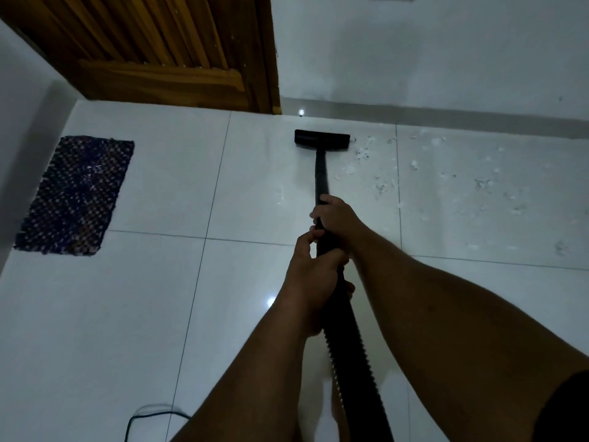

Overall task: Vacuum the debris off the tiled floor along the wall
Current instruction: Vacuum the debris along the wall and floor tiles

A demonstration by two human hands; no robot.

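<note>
A black vacuum wand (319, 173) runs from my hands down to a flat black floor nozzle (322, 140) resting on the white tiled floor (153, 307) close to the wall. My right hand (334, 216) grips the wand higher up, and my left hand (314, 266) grips it just below, where the ribbed black hose (347, 352) begins. White and dark bits of debris (424, 177) lie scattered over the tiles to the right of the nozzle, along the grey skirting (462, 118).
A wooden door (165, 52) stands at the back left, its frame meeting the white wall (430, 49). A dark woven mat (76, 196) lies on the floor at the left. A black power cord (143, 417) loops at the bottom edge.
</note>
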